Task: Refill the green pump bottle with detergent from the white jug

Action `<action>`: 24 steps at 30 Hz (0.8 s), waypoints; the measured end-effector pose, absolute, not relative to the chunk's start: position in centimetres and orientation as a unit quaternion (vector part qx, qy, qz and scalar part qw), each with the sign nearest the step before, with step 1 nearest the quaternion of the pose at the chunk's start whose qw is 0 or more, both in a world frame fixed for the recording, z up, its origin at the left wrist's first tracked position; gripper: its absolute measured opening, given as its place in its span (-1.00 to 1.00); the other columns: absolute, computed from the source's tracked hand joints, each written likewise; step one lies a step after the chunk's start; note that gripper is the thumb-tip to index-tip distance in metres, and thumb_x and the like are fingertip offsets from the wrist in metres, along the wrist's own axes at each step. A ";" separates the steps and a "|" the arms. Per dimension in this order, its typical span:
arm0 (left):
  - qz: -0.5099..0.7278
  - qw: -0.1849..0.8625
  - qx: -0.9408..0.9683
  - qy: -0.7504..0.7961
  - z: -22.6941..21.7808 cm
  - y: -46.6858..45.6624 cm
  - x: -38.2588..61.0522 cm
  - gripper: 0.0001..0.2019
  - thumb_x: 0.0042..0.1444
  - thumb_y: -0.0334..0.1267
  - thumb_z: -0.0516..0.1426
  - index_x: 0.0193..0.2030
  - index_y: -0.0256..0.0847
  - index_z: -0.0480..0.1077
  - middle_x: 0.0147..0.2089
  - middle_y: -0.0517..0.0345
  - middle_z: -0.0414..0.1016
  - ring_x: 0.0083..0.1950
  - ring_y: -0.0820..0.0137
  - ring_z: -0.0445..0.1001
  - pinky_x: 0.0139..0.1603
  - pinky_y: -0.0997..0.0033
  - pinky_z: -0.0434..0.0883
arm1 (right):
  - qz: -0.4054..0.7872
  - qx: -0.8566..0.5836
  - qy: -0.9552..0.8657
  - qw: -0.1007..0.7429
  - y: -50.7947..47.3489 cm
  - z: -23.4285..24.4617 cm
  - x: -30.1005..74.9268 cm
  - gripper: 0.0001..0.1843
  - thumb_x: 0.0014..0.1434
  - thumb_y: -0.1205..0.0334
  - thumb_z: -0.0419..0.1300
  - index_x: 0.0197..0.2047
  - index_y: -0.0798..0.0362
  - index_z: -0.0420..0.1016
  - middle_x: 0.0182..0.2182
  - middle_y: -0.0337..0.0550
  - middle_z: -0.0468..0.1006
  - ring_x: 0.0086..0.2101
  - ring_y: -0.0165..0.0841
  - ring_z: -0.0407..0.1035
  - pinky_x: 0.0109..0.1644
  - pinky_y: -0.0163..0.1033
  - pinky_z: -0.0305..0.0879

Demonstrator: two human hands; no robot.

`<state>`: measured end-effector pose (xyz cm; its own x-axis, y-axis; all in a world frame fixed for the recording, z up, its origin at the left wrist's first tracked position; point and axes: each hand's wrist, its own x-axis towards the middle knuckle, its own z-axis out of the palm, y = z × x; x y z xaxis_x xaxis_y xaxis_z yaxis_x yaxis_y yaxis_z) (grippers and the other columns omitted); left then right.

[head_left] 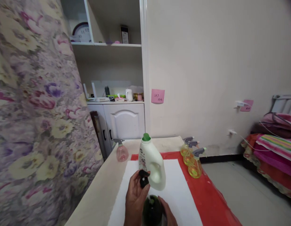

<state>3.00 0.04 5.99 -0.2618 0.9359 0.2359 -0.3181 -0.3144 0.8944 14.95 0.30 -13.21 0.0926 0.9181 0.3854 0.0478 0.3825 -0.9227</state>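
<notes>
My left hand (135, 197) is closed on a black spray head (143, 179), fingertips pinching it. A thin pale tube (148, 197) runs from below it toward the top of a dark green bottle (152, 212). My right hand (168, 212) wraps around that bottle's right side. I cannot tell how far the tube reaches into the bottle. Just behind my hands stands a large pale green jug (155, 158) with a side handle, and something green (146, 137) sits at its mouth.
White paper (180, 191) and a red sheet (202, 194) cover part of the table (100, 188). A pink spray bottle (122, 153) stands at the far left, and three yellow spray bottles (194, 169) line the right. A floral curtain (41, 125) hangs on the left.
</notes>
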 end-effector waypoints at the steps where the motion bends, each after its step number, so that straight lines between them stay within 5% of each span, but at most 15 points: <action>1: 0.690 0.456 0.414 0.380 5.6 0.0 3.0 -0.45 -0.07 -0.17 0.32 0.09 -0.08 0.29 0.14 -0.03 0.51 0.23 0.15 0.41 0.20 0.24 0.36 | 0.360 -0.425 -0.571 0.603 0.3 -13.2 14.9 0.22 -0.41 -0.57 0.20 0.22 0.06 0.32 0.14 0.15 0.46 0.15 0.10 0.31 0.21 0.06 0.28; 15: 0.530 0.481 0.552 0.428 3.6 -0.7 1.8 -0.75 -0.03 -0.22 0.26 -0.17 -0.16 0.49 -0.02 -0.05 0.62 0.03 0.12 0.54 0.05 0.21 0.45 | 0.389 -0.381 -0.558 0.626 0.1 -12.8 15.0 0.18 -0.39 -0.46 0.31 0.22 0.05 0.28 0.11 0.14 0.46 0.10 0.07 0.35 0.18 0.05 0.30; 24: 0.466 0.468 0.616 0.430 1.9 -0.5 -0.9 -0.66 0.05 -0.21 0.23 0.01 -0.07 0.49 0.05 0.00 0.60 0.13 0.09 0.49 0.19 0.12 0.36 | 0.374 -0.413 -0.574 0.600 -0.3 -12.6 14.5 0.31 -0.43 -0.55 0.23 0.29 0.06 0.14 0.20 0.17 0.38 0.17 0.08 0.28 0.25 0.06 0.23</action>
<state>-0.87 -0.48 1.91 0.1956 0.9657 0.1708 0.0940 -0.1919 0.9769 14.51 -0.33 -12.55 0.0598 0.9231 0.3800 0.0251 0.3791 -0.9250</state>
